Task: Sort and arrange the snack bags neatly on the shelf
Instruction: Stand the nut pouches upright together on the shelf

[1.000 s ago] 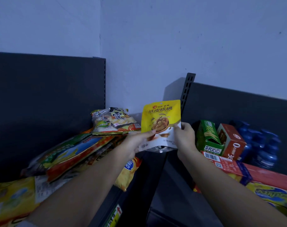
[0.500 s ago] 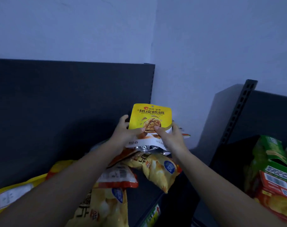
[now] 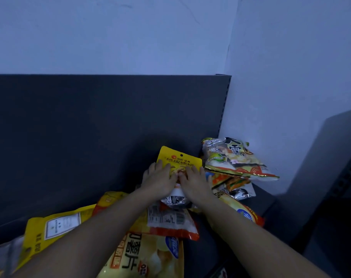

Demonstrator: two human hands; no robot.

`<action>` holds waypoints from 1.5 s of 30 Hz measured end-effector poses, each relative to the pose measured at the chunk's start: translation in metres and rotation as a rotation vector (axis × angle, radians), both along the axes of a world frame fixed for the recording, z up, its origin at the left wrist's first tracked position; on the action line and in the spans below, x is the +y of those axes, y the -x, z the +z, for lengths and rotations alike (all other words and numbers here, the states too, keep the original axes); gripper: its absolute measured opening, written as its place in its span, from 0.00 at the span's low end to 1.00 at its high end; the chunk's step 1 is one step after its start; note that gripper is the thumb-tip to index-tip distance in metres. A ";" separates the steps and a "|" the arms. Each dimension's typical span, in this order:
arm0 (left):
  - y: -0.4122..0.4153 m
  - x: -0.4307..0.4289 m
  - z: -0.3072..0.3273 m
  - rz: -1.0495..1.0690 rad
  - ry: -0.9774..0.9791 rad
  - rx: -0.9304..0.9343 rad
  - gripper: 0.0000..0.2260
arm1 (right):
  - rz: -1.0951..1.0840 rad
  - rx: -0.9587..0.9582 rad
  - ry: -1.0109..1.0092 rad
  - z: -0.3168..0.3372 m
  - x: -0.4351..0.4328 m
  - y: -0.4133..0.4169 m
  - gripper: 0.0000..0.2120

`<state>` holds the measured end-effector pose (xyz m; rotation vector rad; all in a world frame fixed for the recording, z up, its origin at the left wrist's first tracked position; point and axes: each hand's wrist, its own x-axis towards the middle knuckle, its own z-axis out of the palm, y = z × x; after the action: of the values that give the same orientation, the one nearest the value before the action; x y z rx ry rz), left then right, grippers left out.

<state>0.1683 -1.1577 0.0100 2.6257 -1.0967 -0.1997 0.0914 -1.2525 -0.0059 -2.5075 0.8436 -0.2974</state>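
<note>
A small yellow walnut pouch (image 3: 179, 157) stands upright against the dark back panel (image 3: 90, 127) of the shelf, on top of a pile of snack bags. My left hand (image 3: 158, 181) and my right hand (image 3: 194, 181) lie side by side flat on its front, fingers spread and pressing it; they cover its lower half. To its right a rice cracker bag (image 3: 230, 157) lies tilted in the shelf's corner on other packets. A large yellow chip bag (image 3: 150, 257) lies below my arms.
An orange-edged bag (image 3: 170, 219) lies label side up under my wrists, a yellow bag (image 3: 50, 227) at the left, another chip bag (image 3: 242, 211) at the right. The wall (image 3: 270, 97) closes the shelf's right end. Dark shelf floor (image 3: 210, 247) shows at the lower right.
The view swung left and the right-hand shelf left it. The pouch went from held up by its lower corners to down against the back panel, and both hands now lie flat on its front.
</note>
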 end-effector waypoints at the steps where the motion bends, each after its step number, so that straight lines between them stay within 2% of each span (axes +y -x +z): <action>1: 0.000 -0.001 -0.001 0.005 -0.013 0.002 0.24 | 0.013 0.009 -0.014 -0.001 -0.001 0.001 0.21; 4: -0.002 -0.008 0.003 0.006 0.022 -0.077 0.21 | 0.003 -0.041 0.084 0.003 -0.002 0.010 0.18; 7: 0.008 -0.021 0.019 -0.080 0.174 -0.189 0.18 | -0.022 -0.137 0.183 0.022 -0.011 0.032 0.14; 11: 0.048 -0.052 0.042 -0.273 0.407 -0.283 0.12 | -0.167 -0.153 0.155 0.051 -0.043 0.080 0.13; 16: 0.106 -0.099 0.034 -0.596 0.535 -0.278 0.13 | -0.448 -0.118 0.048 0.052 -0.089 0.147 0.13; 19: 0.127 -0.124 0.015 -0.708 0.416 -0.205 0.13 | -0.521 -0.041 -0.075 0.036 -0.114 0.172 0.14; 22: 0.134 -0.147 -0.004 -0.744 0.167 -0.153 0.12 | -0.472 0.034 -0.213 0.012 -0.135 0.175 0.12; 25: 0.130 -0.168 -0.022 -0.766 -0.050 -0.115 0.17 | -0.450 -0.040 -0.373 -0.009 -0.152 0.165 0.07; 28: 0.123 -0.179 -0.036 -0.769 -0.220 -0.153 0.28 | -0.479 -0.166 -0.520 -0.025 -0.160 0.152 0.12; 30: 0.117 -0.186 -0.046 -0.739 -0.290 -0.122 0.33 | -0.511 -0.228 -0.614 -0.037 -0.168 0.140 0.11; 33: 0.113 -0.194 -0.055 -0.685 -0.332 -0.058 0.34 | -0.553 -0.320 -0.731 -0.052 -0.181 0.122 0.08; 35: 0.115 -0.199 -0.058 -0.665 -0.327 -0.052 0.34 | -0.609 -0.375 -0.798 -0.059 -0.188 0.109 0.09; 39: 0.115 -0.208 -0.063 -0.631 -0.343 -0.059 0.35 | -0.646 -0.386 -0.841 -0.060 -0.195 0.092 0.09; 42: 0.114 -0.208 -0.067 -0.614 -0.287 -0.061 0.35 | -0.683 -0.411 -0.856 -0.059 -0.198 0.092 0.10; 45: 0.112 -0.206 -0.066 -0.607 -0.189 -0.081 0.36 | -0.731 -0.455 -0.954 -0.052 -0.198 0.106 0.13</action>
<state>0.0566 -1.3638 -0.0559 2.3854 -1.9653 -0.3353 -0.0142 -1.4509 -0.0580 -1.1446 1.2755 -0.5160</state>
